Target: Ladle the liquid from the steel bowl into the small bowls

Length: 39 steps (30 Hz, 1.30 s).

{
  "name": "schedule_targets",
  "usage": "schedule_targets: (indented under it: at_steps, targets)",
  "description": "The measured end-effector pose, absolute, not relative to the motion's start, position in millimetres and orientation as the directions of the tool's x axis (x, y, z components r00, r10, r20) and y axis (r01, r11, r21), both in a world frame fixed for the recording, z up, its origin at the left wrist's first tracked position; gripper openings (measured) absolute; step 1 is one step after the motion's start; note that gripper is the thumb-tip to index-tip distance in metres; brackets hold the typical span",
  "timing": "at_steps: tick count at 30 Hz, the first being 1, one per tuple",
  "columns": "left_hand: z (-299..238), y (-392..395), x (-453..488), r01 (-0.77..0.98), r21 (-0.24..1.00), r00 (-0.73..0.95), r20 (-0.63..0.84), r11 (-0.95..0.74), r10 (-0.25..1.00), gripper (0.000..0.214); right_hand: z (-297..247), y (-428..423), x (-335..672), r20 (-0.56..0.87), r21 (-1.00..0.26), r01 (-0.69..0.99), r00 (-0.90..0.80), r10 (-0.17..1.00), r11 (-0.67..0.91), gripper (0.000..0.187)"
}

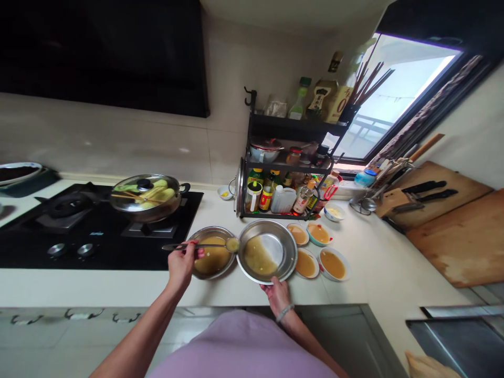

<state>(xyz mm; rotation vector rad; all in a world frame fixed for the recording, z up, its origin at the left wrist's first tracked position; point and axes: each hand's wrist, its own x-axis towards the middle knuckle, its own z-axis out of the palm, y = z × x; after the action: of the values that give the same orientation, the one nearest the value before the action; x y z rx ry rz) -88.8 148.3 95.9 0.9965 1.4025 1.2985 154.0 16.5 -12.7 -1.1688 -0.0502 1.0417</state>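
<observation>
My left hand is closed round the dark handle of a ladle. The ladle's cup, with yellowish liquid in it, is over the right side of a metal basin of brownish broth, near the neighbouring bowl. My right hand grips the front rim of a steel bowl. That bowl tilts to the left, and cloudy yellow liquid pools on its left side. Right of it stand several small bowls of orange-brown liquid, one of them a white bowl.
On the black gas stove sits a lidded pan with pale green vegetables and chopsticks. Behind the bowls rises a black rack of bottles and jars. Knives in a block and cutting boards lean at the right.
</observation>
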Motion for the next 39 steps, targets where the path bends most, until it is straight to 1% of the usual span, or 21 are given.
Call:
schedule_targets:
  at_steps: [2,4,6,7,10,12,13,15,17,19,21,25,27,28,30,33,39]
  targets:
    - [94.1,144.5,-102.5,0.103,0.994,-0.222,-0.022,0.046,0.975,0.032,-11.8,16.5,153.9,-0.46,-0.767,-0.641,0.555,0.693,0.004,0.023]
    - [89.5,139.2,-113.2,0.289,0.954,-0.177,0.141,-0.086,0.974,0.033,-10.8,16.2,153.8,-0.454,-0.77,-0.638,0.553,0.699,0.004,0.023]
    - [83.5,132.9,-120.2,0.437,0.857,-0.067,0.333,-0.272,0.941,0.032,-10.0,15.8,153.6,-0.445,-0.775,-0.632,0.554,0.703,0.007,0.023]
    - [80.4,129.6,-122.3,0.476,0.797,0.009,0.419,-0.373,0.908,0.029,-9.7,15.7,153.5,-0.443,-0.777,-0.63,0.556,0.704,0.008,0.022]
    - [73.2,120.3,-124.0,0.487,0.627,0.197,0.599,-0.608,0.776,0.02,-9.6,15.7,152.8,-0.439,-0.786,-0.618,0.562,0.701,0.004,0.023]
    - [71.0,115.6,-120.8,0.466,0.577,0.228,0.654,-0.671,0.721,0.019,-9.9,15.9,152.2,-0.436,-0.793,-0.609,0.565,0.7,-0.001,0.023]
    - [70.6,113.6,-117.5,0.454,0.587,0.21,0.661,-0.67,0.72,0.019,-10.1,15.9,151.9,-0.433,-0.796,-0.605,0.567,0.701,-0.002,0.024]
    - [70.6,110.4,-106.8,0.406,0.669,0.14,0.628,-0.623,0.766,0.02,-10.3,15.8,151.5,-0.43,-0.799,-0.601,0.57,0.7,-0.001,0.025]
    - [70.5,107.9,-91.0,0.324,0.778,0.063,0.55,-0.538,0.833,0.02,-10.5,15.6,151.3,-0.43,-0.802,-0.598,0.573,0.698,-0.003,0.024]
    - [69.0,105.9,-72.4,0.252,0.847,0.048,0.471,-0.467,0.881,0.023,-10.6,15.5,151.2,-0.429,-0.806,-0.592,0.572,0.699,-0.009,0.023]
    - [65.7,104.5,-54.2,0.276,0.846,0.102,0.446,-0.456,0.889,0.025,-10.8,15.5,151.1,-0.428,-0.809,-0.587,0.572,0.7,-0.015,0.021]
    - [56.5,104.8,-28.1,0.346,0.792,0.251,0.438,-0.503,0.863,0.028,-11.4,15.4,150.4,-0.428,-0.813,-0.582,0.582,0.691,-0.014,0.022]
    - [52.7,107.8,-21.3,0.362,0.805,0.256,0.4,-0.471,0.88,0.03,-11.4,15.0,150.1,-0.43,-0.811,-0.585,0.584,0.688,-0.01,0.024]
    - [51.3,110.3,-19.3,0.366,0.828,0.233,0.362,-0.426,0.903,0.032,-11.4,14.7,149.9,-0.43,-0.808,-0.589,0.582,0.691,-0.007,0.025]
    - [49.7,116.8,-17.9,0.348,0.894,0.147,0.244,-0.281,0.959,0.036,-11.1,14.1,149.8,-0.426,-0.803,-0.596,0.575,0.699,0.0,0.026]
    - [49.6,127.4,-20.8,0.275,0.958,0.03,0.079,-0.084,0.996,0.039,-10.9,13.6,149.9,-0.428,-0.8,-0.6,0.578,0.695,0.006,0.027]
    - [52.8,140.2,-33.6,0.157,0.985,-0.08,-0.062,0.074,0.995,0.036,-11.0,14.5,150.5,-0.443,-0.797,-0.604,0.577,0.687,-0.007,0.024]
